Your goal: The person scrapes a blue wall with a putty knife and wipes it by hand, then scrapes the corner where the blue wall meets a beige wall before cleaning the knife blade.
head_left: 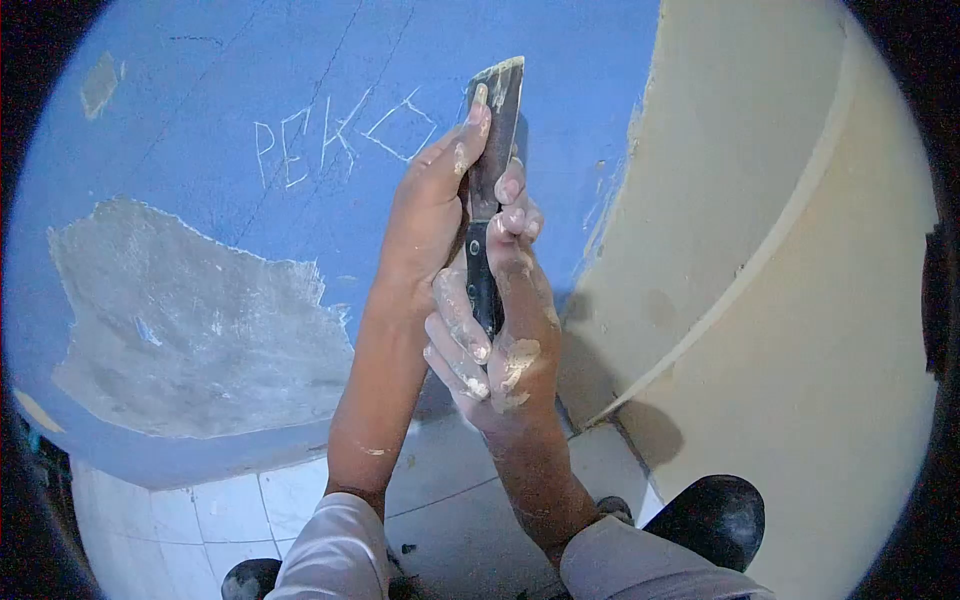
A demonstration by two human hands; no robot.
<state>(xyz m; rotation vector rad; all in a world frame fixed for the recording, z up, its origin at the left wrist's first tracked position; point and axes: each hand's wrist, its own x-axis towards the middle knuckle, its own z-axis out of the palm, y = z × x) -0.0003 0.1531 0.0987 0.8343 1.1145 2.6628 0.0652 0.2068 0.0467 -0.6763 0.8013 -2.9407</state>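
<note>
A broad-bladed knife (pixel 497 140) with a black riveted handle (pixel 475 262) is held upright in front of the blue wall, pale paste along its top edge. My right hand (pixel 515 320) is closed round the handle, its fingers and palm smeared with pale paste. My left hand (pixel 435 205) grips the blade from the left, its thumb lying on the blade's face near the top and fingertips showing at the right edge.
The blue wall (pixel 270 60) bears scratched letters and a bare grey patch (pixel 200 330) at the left. A beige wall (pixel 780 330) stands at the right. White tiles (pixel 230 500) and dark shoes (pixel 715 515) show below.
</note>
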